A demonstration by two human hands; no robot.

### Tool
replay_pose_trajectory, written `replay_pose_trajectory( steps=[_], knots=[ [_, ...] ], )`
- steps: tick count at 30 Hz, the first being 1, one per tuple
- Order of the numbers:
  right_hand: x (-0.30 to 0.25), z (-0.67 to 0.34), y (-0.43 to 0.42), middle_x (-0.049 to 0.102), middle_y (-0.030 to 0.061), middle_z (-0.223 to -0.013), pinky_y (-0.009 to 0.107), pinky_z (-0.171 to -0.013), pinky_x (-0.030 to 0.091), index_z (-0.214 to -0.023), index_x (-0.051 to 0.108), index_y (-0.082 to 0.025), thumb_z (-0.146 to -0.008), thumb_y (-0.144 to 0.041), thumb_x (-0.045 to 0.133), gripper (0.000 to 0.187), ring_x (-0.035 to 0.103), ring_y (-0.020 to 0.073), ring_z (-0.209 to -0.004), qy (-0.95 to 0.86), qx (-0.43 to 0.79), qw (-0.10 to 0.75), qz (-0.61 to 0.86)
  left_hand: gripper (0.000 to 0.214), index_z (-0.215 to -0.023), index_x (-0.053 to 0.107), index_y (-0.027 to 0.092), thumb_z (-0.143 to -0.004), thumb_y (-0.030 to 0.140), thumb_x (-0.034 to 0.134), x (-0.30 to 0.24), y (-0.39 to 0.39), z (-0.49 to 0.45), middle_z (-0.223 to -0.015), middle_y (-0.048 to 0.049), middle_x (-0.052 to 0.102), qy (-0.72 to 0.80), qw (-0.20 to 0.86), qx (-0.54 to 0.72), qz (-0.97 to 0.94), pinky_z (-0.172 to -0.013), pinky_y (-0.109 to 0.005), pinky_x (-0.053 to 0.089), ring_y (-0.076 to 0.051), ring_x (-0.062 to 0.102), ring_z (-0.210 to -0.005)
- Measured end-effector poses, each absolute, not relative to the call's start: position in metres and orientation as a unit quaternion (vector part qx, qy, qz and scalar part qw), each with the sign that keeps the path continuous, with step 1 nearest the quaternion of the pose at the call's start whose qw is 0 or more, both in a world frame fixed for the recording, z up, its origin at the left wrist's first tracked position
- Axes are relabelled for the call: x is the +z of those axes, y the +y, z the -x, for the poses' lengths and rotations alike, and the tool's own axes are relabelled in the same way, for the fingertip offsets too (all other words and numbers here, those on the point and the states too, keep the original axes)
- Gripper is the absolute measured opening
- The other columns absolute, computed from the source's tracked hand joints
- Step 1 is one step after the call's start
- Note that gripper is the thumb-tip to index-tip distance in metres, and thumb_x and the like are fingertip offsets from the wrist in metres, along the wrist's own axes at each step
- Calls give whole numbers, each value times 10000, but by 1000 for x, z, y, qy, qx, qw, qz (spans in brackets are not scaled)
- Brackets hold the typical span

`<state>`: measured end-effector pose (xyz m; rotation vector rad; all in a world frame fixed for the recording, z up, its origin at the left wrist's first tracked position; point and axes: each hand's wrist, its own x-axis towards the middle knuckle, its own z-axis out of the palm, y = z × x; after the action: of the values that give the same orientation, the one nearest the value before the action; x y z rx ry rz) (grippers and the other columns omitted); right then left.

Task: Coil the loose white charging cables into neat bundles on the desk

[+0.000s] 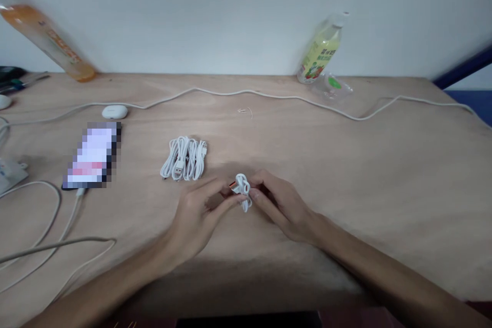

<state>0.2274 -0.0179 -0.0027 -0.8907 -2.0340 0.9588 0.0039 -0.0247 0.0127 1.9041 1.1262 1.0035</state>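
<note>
A small coiled white USB cable [243, 184] is held up between my two hands, above the front middle of the table. Its plug, with an orange inside, points to the left. My left hand [202, 210] pinches the coil and plug from the left with thumb and fingers. From the right, my right hand [282, 202] grips the coil's other side, its fingertips close to the left ones. Just beyond my left hand lies a group of coiled white USB cables [184, 159], with metal plugs showing.
A phone [92, 156] on a charging cord lies left, near a white earbud case [114, 111]. A long white cord [246, 92] crosses the table. An orange drink bottle [57, 43] and a yellow-green bottle [321, 51] stand by the wall, with a clear wrapper [334, 86].
</note>
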Motion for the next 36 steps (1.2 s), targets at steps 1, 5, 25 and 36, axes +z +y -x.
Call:
replay_pose_trajectory(
  steps=[1, 5, 25, 36],
  knots=[
    [-3, -227, -18, 695, 29, -933, 319, -752, 506, -1045, 615, -237, -1145, -250, 491, 160, 616, 179, -802, -790, 360, 357, 345, 229, -820, 777, 201, -1021, 309, 791, 14, -25, -4, -775, 26, 785, 442, 367, 380, -725, -721, -224, 543, -138, 725, -737],
    [-5, -227, -19, 649, 0, -872, 305, -686, 463, -1013, 587, -241, -1139, -220, 492, 159, 560, 162, -721, -801, 330, 369, 337, 251, -782, 790, 211, -1009, 319, 789, 19, -27, -7, -790, 15, 831, 450, 472, 373, -661, -733, -227, 589, -151, 783, -765],
    [-4, -214, -24, 605, -23, -794, 273, -608, 436, -967, 669, -234, -1081, -473, 665, 265, 527, 134, -674, -587, 553, 430, 405, 158, -844, 780, 217, -995, 263, 792, 15, -25, -8, -818, 12, 823, 457, 435, 405, -661, -742, -270, 573, -171, 760, -781],
    [-5, -214, -18, 615, -49, -728, 231, -471, 380, -927, 696, -223, -965, -528, 813, 329, 462, 80, -520, -502, 639, 433, 390, 191, -863, 802, 206, -1010, 327, 778, 11, -23, -3, -845, -20, 802, 468, 420, 390, -673, -730, -295, 524, -186, 729, -793]
  ],
)
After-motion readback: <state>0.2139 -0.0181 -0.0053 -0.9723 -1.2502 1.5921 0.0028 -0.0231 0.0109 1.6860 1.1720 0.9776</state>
